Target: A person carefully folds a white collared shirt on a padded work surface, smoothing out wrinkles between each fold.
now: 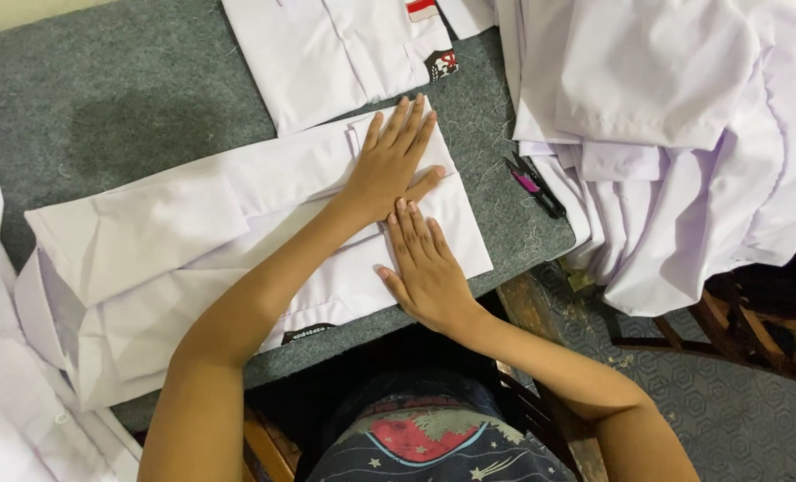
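Folded white shirt (264, 232) on grey surface (130, 107): light, soft, limp, we judge; our left hand (391, 165) and right hand (425, 268) press it flat, open-palmed, best lifted by folded edges.

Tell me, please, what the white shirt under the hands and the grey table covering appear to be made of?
White shirt: thin woven cloth, probably cotton or a blend, matte, holding crisp folds. Grey table covering: felt-like fabric, seemingly; fuzzy, matte, with stray threads clinging.

Folded white shirt (264, 241): smooth matt woven cloth. Grey table covering (130, 107): rough, fuzzy felt. Small black-and-pink snips (534, 185): glossy plastic handles.
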